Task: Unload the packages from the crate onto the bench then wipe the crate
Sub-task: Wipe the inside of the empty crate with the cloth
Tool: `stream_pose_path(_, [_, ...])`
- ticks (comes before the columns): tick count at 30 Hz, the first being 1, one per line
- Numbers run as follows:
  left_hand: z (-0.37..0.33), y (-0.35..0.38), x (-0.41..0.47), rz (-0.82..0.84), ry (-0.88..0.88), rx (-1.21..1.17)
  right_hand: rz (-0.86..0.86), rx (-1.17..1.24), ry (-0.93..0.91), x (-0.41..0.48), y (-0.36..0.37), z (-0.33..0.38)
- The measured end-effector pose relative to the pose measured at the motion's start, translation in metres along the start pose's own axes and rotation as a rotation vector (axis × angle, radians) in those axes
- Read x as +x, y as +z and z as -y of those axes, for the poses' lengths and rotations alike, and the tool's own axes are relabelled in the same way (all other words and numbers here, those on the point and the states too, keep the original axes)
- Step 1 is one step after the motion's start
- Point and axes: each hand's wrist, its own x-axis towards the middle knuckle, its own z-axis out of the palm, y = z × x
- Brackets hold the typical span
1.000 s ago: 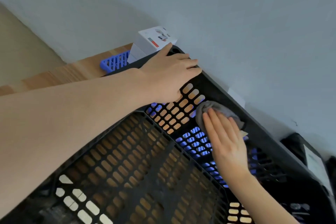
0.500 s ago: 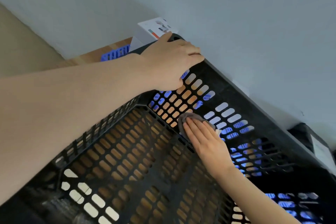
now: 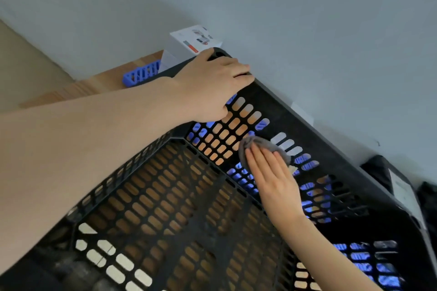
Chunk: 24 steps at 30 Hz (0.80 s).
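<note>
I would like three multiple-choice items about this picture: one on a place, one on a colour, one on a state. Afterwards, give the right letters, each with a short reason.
1. Where is the grey cloth?
A. On the floor.
B. Against an inner wall of the crate.
C. Hanging on a hook.

2. What colour is the crate?
A. Black.
B. White.
C. Red.

3. What is the left hand doing?
A. Lying flat on the cloth.
B. Hanging free in the air.
C. Gripping the crate's rim.

Answers:
1 B: the right hand presses the cloth with straight fingers on the perforated wall.
2 A: the rim, walls and floor grid are all black.
3 C: its fingers curl over the rim near the far corner.
</note>
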Motion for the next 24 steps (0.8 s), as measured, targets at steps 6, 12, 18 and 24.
stream_pose_path(6, [0.006,0.005,0.004,-0.011,0.007,-0.014,0.256,0.031,-0.167,-0.007,0.066,0.050])
stream_pose_path(12, [0.006,0.005,0.002,-0.022,0.016,-0.009,0.160,0.014,-0.156,-0.011,0.040,0.025])
stream_pose_path(18, [0.005,0.005,0.000,-0.031,0.008,-0.009,-0.054,0.057,0.053,-0.015,-0.044,-0.039])
stream_pose_path(24, [0.003,0.004,0.001,-0.031,-0.005,-0.031,-0.169,0.047,0.147,-0.023,-0.052,-0.057])
